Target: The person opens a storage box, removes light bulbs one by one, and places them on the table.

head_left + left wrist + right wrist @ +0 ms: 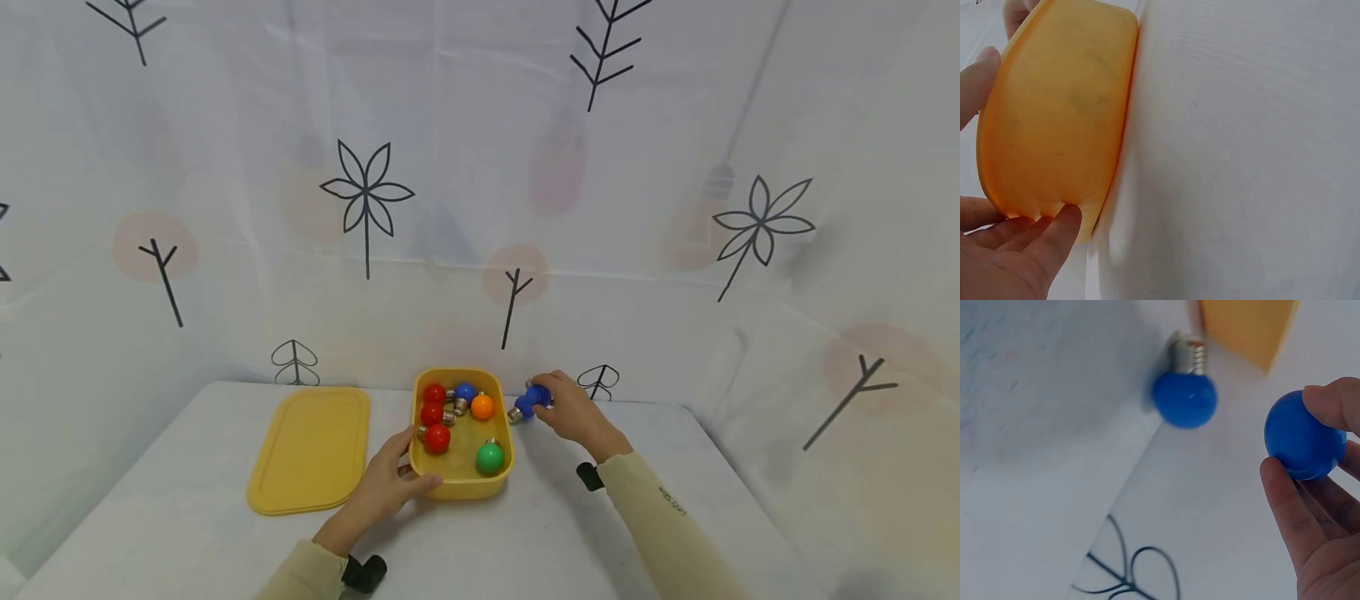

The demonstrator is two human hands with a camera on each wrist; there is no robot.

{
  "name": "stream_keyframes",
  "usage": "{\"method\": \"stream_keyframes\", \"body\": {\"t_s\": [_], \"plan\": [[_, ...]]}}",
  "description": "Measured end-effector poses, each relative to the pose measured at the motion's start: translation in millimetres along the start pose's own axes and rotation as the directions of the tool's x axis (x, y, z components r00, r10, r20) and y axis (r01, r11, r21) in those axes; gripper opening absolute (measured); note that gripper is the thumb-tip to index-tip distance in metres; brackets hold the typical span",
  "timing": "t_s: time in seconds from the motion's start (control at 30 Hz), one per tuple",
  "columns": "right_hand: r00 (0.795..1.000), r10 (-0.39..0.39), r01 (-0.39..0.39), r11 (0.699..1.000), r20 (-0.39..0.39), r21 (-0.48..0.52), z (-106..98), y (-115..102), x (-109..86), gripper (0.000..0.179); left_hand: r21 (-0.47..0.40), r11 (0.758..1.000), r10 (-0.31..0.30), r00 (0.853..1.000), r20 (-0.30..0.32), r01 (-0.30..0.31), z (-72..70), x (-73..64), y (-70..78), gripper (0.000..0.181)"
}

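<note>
At the front left corner of a yellow plastic container (pixel 463 490), my left hand (pixel 382 483) grips the wall, the thumb along the front and the fingers on the left side. Inside lie three red bulbs (pixel 438 438), a blue bulb (pixel 466 391), an orange bulb (pixel 482 407) and a green bulb (pixel 490 458). Right of the container, my right hand (pixel 567 408) pinches another blue bulb (pixel 1300 437) between thumb and fingers; its base is hidden. One more blue bulb (pixel 1186 400) lies apart from it on the table, its metal base toward the container.
A yellow lid (pixel 313 450) lies flat on the white table (pixel 465 550), left of the container. Behind the table hangs a white cloth (pixel 450 250) printed with plants and pink circles, close to the back edge.
</note>
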State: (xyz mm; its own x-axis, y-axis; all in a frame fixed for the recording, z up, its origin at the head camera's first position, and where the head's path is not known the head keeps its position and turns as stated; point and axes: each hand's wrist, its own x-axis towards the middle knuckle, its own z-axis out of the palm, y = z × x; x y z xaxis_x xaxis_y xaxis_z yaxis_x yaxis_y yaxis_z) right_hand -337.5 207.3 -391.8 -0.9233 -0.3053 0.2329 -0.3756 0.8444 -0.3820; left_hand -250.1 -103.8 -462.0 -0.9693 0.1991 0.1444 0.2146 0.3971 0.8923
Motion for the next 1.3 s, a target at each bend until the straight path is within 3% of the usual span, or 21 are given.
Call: {"method": "stream_keyframes", "body": {"t_s": [0.23, 0.4, 0.63, 1.07, 1.3], "plan": [[1.0, 0.003, -0.004, 1.0, -0.024, -0.031, 4, 29, -9.6, 0.043, 0.003, 1.0, -0.001, 1.0, 0.0, 0.001, -0.3, -0.1, 2.1, 0.098], [0.999, 0.052, -0.052, 0.998, 0.0, -0.035, 12, 40, -13.1, 0.044, 0.004, 1.0, -0.007, 1.0, 0.001, 0.007, -0.7, -0.3, 2.0, 0.099], [0.998, 0.066, -0.066, 0.998, -0.002, -0.022, 22, 48, -18.5, 0.043, 0.0, 1.0, -0.013, 1.0, -0.001, 0.013, -0.5, 0.6, 1.5, 0.098], [0.985, 0.162, -0.16, 0.986, 0.063, -0.037, 35, 56, -22.3, 0.041, -0.011, 1.0, -0.001, 1.0, -0.002, 0.001, -0.3, 0.0, 1.0, 0.096], [0.986, 0.156, -0.154, 0.988, 0.067, -0.026, 35, 58, -21.6, 0.041, -0.025, 1.0, 0.005, 1.0, 0.007, -0.005, 0.0, 0.1, 0.1, 0.097]]}}
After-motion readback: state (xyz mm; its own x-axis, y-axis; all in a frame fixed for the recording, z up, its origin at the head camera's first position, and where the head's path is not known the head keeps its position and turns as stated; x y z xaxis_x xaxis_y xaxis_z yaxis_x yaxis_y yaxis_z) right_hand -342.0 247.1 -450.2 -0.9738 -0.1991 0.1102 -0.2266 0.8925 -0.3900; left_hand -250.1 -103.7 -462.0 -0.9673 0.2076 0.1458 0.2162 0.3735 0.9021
